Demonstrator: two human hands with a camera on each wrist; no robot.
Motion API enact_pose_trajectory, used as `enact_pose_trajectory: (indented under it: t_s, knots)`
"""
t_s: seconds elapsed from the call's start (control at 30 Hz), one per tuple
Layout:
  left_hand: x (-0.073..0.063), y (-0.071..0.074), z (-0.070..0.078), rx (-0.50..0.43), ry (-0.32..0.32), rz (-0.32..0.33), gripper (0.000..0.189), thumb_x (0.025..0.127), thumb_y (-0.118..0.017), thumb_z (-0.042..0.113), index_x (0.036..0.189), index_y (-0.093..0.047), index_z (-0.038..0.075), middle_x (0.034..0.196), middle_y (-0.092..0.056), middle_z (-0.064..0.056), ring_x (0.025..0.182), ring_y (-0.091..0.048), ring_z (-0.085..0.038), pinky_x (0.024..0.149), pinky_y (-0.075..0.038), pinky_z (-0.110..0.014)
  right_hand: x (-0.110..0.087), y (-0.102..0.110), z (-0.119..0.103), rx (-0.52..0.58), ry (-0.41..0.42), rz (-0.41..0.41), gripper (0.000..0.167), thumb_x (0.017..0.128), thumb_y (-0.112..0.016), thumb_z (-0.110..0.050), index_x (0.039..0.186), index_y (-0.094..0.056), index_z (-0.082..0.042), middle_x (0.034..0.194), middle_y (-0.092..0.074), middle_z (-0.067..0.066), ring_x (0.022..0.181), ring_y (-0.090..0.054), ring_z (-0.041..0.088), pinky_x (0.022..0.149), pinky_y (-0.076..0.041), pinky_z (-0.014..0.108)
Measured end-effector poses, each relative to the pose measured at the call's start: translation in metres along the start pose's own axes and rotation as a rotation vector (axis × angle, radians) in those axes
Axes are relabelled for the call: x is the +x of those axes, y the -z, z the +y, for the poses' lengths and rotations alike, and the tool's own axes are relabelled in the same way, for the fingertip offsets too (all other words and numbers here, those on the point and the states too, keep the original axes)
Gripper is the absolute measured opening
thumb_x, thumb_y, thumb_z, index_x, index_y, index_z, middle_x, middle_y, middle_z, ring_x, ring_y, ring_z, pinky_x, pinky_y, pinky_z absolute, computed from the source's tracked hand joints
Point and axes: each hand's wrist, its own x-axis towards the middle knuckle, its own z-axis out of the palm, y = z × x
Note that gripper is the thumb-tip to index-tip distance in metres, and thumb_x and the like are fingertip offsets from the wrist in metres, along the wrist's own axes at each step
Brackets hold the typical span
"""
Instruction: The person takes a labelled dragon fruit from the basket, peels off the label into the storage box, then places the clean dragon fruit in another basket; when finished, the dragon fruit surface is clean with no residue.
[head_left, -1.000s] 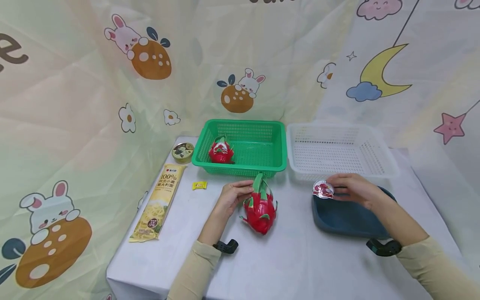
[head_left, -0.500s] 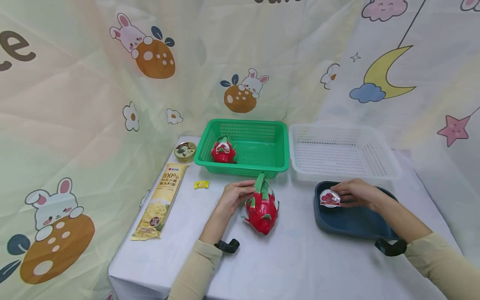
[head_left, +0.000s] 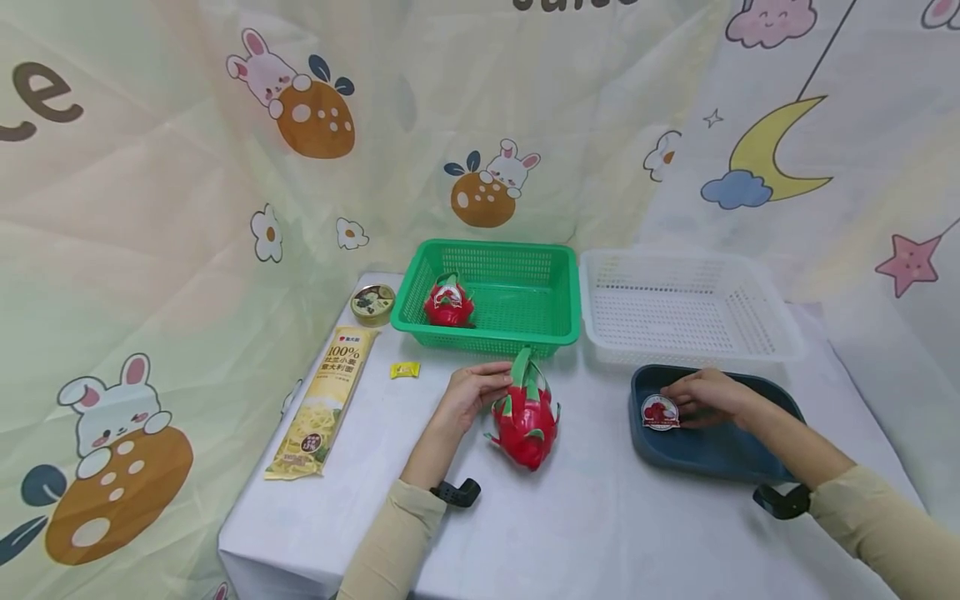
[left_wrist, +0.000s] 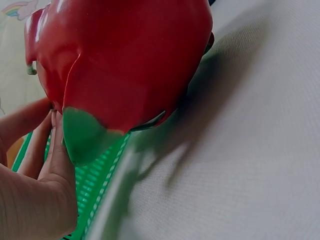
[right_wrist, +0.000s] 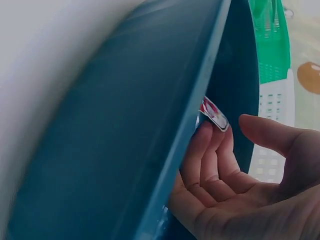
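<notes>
White table (head_left: 585,525): fruit (head_left: 528,427) at its middle, touched by left hand (head_left: 467,393), fingers nearly straight, no grip seen; label (head_left: 660,412) in tray (head_left: 690,467), touched by right hand (head_left: 711,397), fingers bent, thumb apart; best laid flat.

The front dragon fruit (head_left: 527,427) looks smooth and glossy, the green basket (head_left: 487,340) and blue tray (head_left: 701,471) plastic, the tablecloth (head_left: 570,533) matt and finely woven.

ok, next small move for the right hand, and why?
Probably ease the right hand back off the label and leave that in the dark blue tray: it shows inside the rim, its edge by the fingertips, with the thumb apart.
</notes>
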Motion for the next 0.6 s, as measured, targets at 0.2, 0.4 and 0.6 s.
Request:
enact_pose_trajectory:
  t_s: [0.2, 0.4, 0.6]
  knots:
    - [0.0004, -0.0006, -0.001, -0.002, -0.006, 0.004, 0.048, 0.091, -0.079, 0.007, 0.136, -0.065, -0.005, 0.119, -0.077, -0.011, 0.098, -0.076, -0.015, 0.089, -0.062, -0.03, -0.0017, -0.0009, 0.0016, -0.036, 0.012, 0.007, 0.047, 0.105, -0.062, -0.026, 0.13, -0.064, 0.014, 0.113, -0.073, 0.015, 0.104, -0.072, 0.026, 0.094, -0.06, 0.054]
    - [0.0003, -0.0014, -0.0024, -0.004, -0.007, 0.006, 0.045, 0.093, -0.078, 0.006, 0.135, -0.066, -0.005, 0.12, -0.076, -0.011, 0.098, -0.076, -0.015, 0.088, -0.062, -0.03, -0.0026, -0.0004, 0.0041, -0.076, 0.025, 0.006, 0.045, 0.105, -0.062, -0.027, 0.127, -0.067, 0.012, 0.113, -0.073, 0.017, 0.106, -0.071, 0.028, 0.095, -0.061, 0.053]
    - [0.0004, 0.0014, -0.0031, -0.008, -0.001, 0.002, 0.043, 0.093, -0.077, 0.005, 0.134, -0.067, -0.004, 0.121, -0.076, -0.011, 0.099, -0.076, -0.015, 0.088, -0.062, -0.03, -0.0038, -0.0026, 0.006, -0.146, 0.06, 0.003, 0.044, 0.107, -0.058, -0.026, 0.13, -0.066, 0.012, 0.123, -0.07, 0.026, 0.113, -0.069, 0.034, 0.095, -0.06, 0.052]
